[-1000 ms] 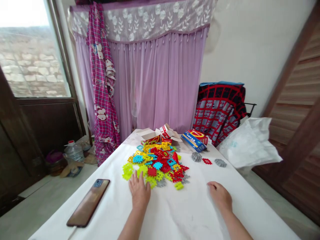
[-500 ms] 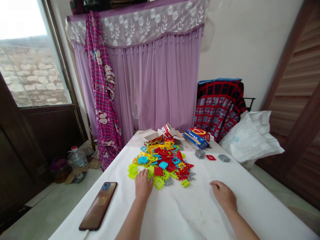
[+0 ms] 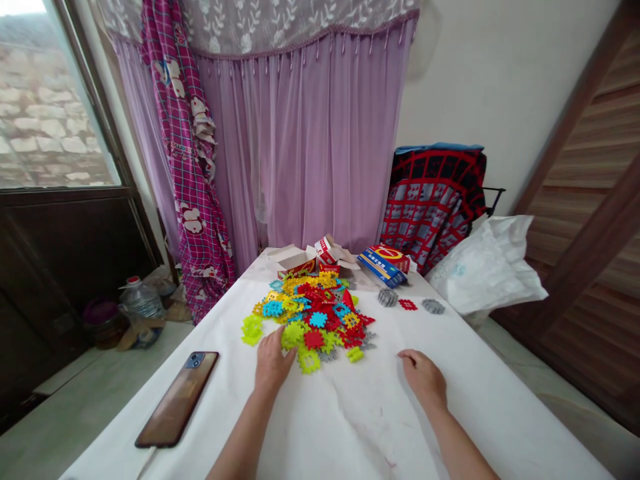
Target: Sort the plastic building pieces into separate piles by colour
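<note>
My left hand (image 3: 273,361) lies at the near edge of a heap of bright interlocking plastic snowflake-shaped building pieces (image 3: 313,312) in red, yellow, blue and lime green, in the middle of the table. Its fingers (image 3: 283,341), held close together and slightly curved, touch a lime-green piece, though I can't tell whether they are pinching it. My right hand (image 3: 424,379) is well apart from the heap, empty, its fingers loosely curled on a white tablecloth (image 3: 350,427). Beyond the heap sit an opened red-and-white cardboard box (image 3: 297,261) and a blue-and-red flat box (image 3: 383,265). Two grey gear-like plastic pieces (image 3: 387,297) and a small red plastic piece (image 3: 407,305) lie apart from the heap, to its far right. A black smartphone (image 3: 177,399) lies on the cloth to my left, and a white plastic bag (image 3: 483,265) slumps by the table's far right corner.
</note>
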Demonstrator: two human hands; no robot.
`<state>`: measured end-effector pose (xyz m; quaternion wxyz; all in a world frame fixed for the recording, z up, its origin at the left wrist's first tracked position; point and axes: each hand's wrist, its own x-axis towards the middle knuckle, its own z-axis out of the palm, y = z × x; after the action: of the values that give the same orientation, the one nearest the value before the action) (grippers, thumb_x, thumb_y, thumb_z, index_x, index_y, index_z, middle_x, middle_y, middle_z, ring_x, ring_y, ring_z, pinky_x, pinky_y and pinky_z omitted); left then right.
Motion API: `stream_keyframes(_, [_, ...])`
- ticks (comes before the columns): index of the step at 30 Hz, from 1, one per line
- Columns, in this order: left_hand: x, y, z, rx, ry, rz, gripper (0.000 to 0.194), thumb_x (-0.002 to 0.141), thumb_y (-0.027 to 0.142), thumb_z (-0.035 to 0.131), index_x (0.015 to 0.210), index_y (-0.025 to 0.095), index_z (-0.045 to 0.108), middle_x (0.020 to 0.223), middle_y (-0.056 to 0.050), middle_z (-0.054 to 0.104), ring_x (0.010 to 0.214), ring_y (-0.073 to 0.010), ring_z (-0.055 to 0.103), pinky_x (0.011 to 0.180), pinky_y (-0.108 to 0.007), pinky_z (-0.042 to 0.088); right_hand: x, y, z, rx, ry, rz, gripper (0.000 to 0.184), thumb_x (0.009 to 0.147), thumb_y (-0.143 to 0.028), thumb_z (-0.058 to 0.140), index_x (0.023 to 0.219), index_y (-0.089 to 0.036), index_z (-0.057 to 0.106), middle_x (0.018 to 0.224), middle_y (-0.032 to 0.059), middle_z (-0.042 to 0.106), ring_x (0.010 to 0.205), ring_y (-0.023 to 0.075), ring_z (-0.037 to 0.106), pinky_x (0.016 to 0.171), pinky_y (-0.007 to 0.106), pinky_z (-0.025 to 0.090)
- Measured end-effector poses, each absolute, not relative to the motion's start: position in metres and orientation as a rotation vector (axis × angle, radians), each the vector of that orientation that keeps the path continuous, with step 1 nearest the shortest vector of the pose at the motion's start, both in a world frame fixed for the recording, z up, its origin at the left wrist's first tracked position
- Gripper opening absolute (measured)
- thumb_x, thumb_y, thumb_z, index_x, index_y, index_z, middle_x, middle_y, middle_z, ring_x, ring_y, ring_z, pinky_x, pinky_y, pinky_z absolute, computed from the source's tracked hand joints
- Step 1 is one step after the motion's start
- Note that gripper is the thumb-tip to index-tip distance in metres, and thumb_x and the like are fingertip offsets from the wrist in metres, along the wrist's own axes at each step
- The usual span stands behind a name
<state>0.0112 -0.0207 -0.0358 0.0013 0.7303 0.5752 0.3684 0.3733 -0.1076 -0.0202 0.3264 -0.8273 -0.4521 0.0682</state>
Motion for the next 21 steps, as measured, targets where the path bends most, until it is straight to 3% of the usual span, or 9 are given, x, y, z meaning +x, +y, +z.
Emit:
stream_keyframes(7, [0.006,-0.02,-0.043,2.294,1.758,1.223,0.058,0.077,0.02,0.054,0.134,0.022,0.049,0.128,-0.009,0.065,0.119,-0.0236,0.06,0.102,-0.044,0.048,0.364,-0.086,-0.026,-1.974,-1.109,0.179,0.034,0.074,-0.032,0.043,0.082,-0.024,0.076,0.095,0.0046,0.076,0.081,0.0224,0.066,0.073,0.03,0.05])
stream_keyframes(12, [0.006,-0.024,-0.041,2.264,1.851,1.222,0.055,0.082,0.035,0.058,0.134,0.021,0.05,0.139,-0.014,0.057,0.13,-0.0293,0.052,0.108,-0.051,0.04,0.345,-0.059,-0.027,-1.836,-1.116,0.165,0.039,0.072,-0.039,0.042,0.085,-0.022,0.075,0.094,0.0086,0.076,0.078,0.0237,0.065,0.076,0.033,0.052])
stream_keyframes(16, [0.015,-0.02,-0.035,2.275,1.888,1.14,0.057,0.078,0.041,0.066,0.13,0.021,0.054,0.128,-0.013,0.064,0.126,-0.0302,0.054,0.112,-0.054,0.034,0.336,-0.047,-0.027,-1.765,-1.142,0.203,0.04,0.07,-0.041,0.042,0.083,-0.021,0.074,0.092,0.0103,0.076,0.076,0.0234,0.065,0.077,0.033,0.052])
stream_keyframes(21, [0.015,-0.016,-0.029,2.255,1.905,1.111,0.045,0.081,0.037,0.062,0.124,0.023,0.057,0.115,-0.009,0.07,0.112,-0.026,0.062,0.106,-0.05,0.04,0.338,-0.044,-0.033,-1.723,-1.066,0.268,0.04,0.07,-0.043,0.044,0.083,-0.02,0.074,0.088,0.0097,0.076,0.071,0.0221,0.063,0.072,0.032,0.052])
